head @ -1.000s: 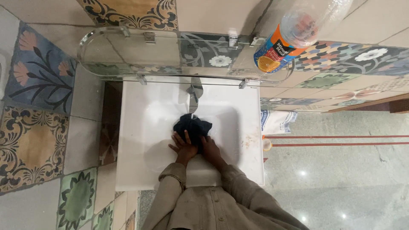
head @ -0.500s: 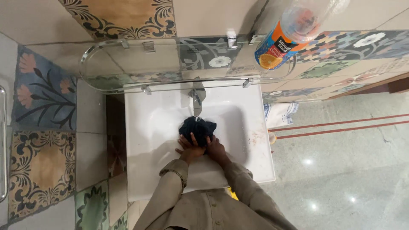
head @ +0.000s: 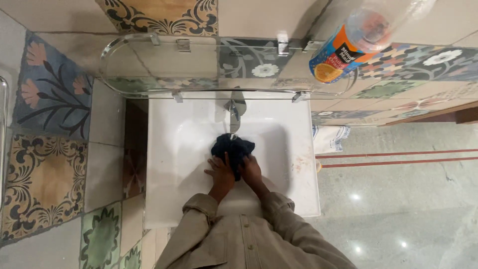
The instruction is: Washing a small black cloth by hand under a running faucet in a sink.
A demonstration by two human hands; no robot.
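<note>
Fingers of left hand [head: 220, 172] and right hand [head: 250, 169] clasp the bunched dark cloth [head: 232, 147] under the tap [head: 234, 115]; judged soft, soaked, heavy, best gripped around its bulk.

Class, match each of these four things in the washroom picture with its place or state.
Things:
1. dark blue bunched cloth
2. clear plastic bottle with orange label
3. chrome tap
4. white folded towel

Places:
A. on the glass shelf
B. beside the white basin, on the right in the picture
C. gripped by both hands
D. above the cloth

Pairs: 1-C, 2-A, 3-D, 4-B
</note>
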